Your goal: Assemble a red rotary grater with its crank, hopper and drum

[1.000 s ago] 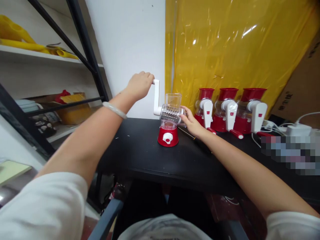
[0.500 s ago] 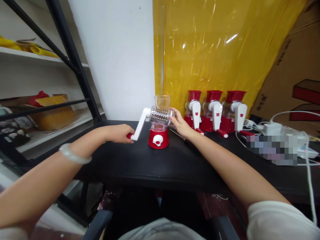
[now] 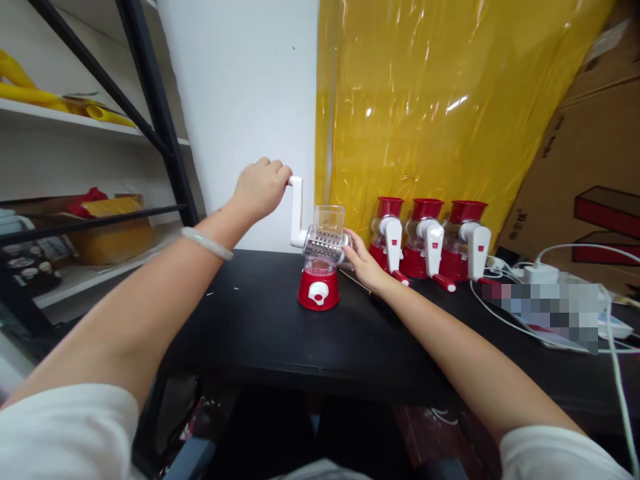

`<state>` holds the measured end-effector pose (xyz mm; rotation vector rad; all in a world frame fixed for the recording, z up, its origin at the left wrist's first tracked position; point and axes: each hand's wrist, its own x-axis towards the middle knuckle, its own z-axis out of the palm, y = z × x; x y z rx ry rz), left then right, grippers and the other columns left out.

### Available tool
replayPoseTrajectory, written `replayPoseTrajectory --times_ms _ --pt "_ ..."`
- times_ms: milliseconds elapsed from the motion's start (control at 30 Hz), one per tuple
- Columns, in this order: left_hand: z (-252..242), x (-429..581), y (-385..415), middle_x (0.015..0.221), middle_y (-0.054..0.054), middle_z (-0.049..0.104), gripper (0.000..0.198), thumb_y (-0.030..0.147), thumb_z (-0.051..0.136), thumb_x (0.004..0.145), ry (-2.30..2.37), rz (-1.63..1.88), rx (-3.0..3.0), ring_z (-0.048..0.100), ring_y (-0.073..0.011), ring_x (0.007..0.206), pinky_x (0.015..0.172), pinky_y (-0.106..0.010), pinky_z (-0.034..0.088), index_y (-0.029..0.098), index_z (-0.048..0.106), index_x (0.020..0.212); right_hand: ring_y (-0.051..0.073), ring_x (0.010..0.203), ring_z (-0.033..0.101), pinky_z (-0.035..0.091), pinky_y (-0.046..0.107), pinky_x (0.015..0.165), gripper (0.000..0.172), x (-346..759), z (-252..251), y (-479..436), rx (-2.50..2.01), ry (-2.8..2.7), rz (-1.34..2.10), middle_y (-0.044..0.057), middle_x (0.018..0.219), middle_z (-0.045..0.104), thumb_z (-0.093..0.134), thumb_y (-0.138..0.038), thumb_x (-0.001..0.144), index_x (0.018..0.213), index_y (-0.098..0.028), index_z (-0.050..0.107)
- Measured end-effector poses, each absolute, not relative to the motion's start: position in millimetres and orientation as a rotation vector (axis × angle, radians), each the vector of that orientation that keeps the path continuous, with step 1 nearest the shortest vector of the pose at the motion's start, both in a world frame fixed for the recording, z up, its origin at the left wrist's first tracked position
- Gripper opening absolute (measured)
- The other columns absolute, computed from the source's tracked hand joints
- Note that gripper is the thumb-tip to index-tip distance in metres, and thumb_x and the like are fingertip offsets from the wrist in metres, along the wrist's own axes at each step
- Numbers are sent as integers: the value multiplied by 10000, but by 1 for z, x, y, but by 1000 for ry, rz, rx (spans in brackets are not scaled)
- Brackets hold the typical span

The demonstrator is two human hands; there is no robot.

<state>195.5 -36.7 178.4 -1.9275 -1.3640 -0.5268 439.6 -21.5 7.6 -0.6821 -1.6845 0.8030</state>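
Note:
A rotary grater [image 3: 319, 291] with a red base, a white knob and a clear hopper stands upright on the black table [image 3: 270, 340]. Its metal grating drum [image 3: 325, 244] lies sideways in the clear housing. My left hand [image 3: 263, 187] is closed around the end of the white crank handle [image 3: 297, 210], which points upward; the grip itself is hidden by my fingers. On the other side, my right hand [image 3: 363, 263] is wrapped round the open end of the housing and steadies it. A thin rod [image 3: 356, 281], partly hidden, lies behind my right wrist.
Three red and white rotary graters [image 3: 431, 240] line the back right of the table. White cables and a charger [image 3: 541, 273] lie farther right, beside a blurred-out item. A black-framed shelf [image 3: 160, 127] stands at left; yellow plastic sheeting [image 3: 425, 100] covers the back.
The crank has swung from low at the left to upright, my left hand rising with it. My right hand stays on the housing. The view has shifted slightly.

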Motion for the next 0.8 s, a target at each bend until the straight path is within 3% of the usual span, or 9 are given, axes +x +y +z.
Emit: replayPoseTrajectory --times_ms 100,167,233,333,400,467,567,667,800 --pt "155 194 -11 1269 2 587 559 480 153 963 -1353 -563 -2005 350 -200 1172 932 -362 272 254 441 1385 230 1393 388 326 442 1156 712 440 8 -21 -686 -1709 792 85 1518 378 474 -626 871 1470 -285 292" --pt "135 190 0 1278 -33 585 557 384 112 985 -1483 -429 -2134 361 -200 1178 930 -357 277 170 464 1359 222 1387 397 330 430 1154 702 441 7 -20 -681 -1712 771 82 1515 382 465 -626 877 1469 -290 294" --pt "114 185 8 1152 -57 656 468 341 253 964 -1546 -267 -2250 486 -193 1038 836 -323 340 136 599 1202 218 1380 405 329 426 1155 688 441 6 -19 -672 -1709 758 85 1500 401 470 -619 879 1459 -286 308" --pt "86 176 5 894 -19 725 241 306 577 808 -1600 79 -2469 587 -154 781 697 -257 391 166 706 957 220 1383 401 317 435 1161 663 442 4 -17 -679 -1705 744 86 1481 424 483 -606 880 1440 -285 332" --pt "73 169 -12 829 -42 728 202 318 656 742 -1612 218 -2517 612 -174 727 652 -266 406 173 720 866 222 1385 399 307 444 1165 647 442 3 -17 -684 -1709 732 80 1477 431 489 -598 883 1433 -291 342" --pt "67 162 -43 846 -89 726 217 365 636 762 -1568 398 -2523 639 -218 736 640 -300 417 172 715 824 224 1374 413 327 450 1154 647 442 3 -17 -669 -1713 748 81 1480 427 491 -596 884 1435 -296 336" --pt "80 158 -97 826 -85 713 191 375 599 774 -1539 289 -2449 651 -244 733 612 -324 409 210 695 779 233 1378 407 351 465 1135 667 440 3 -18 -671 -1694 773 90 1495 406 490 -612 876 1440 -298 324" --pt "114 162 -135 750 -52 687 161 347 546 787 -1486 104 -2305 631 -228 686 586 -334 381 254 671 749 229 1394 384 293 465 1167 679 439 4 -19 -682 -1704 732 91 1500 401 481 -635 870 1436 -290 335" --pt "162 183 -132 804 -58 673 168 358 536 812 -1446 -256 -2010 620 -258 866 703 -363 399 279 684 815 224 1406 370 227 449 1194 718 437 1 -15 -657 -1719 666 101 1502 404 440 -672 868 1448 -259 343"
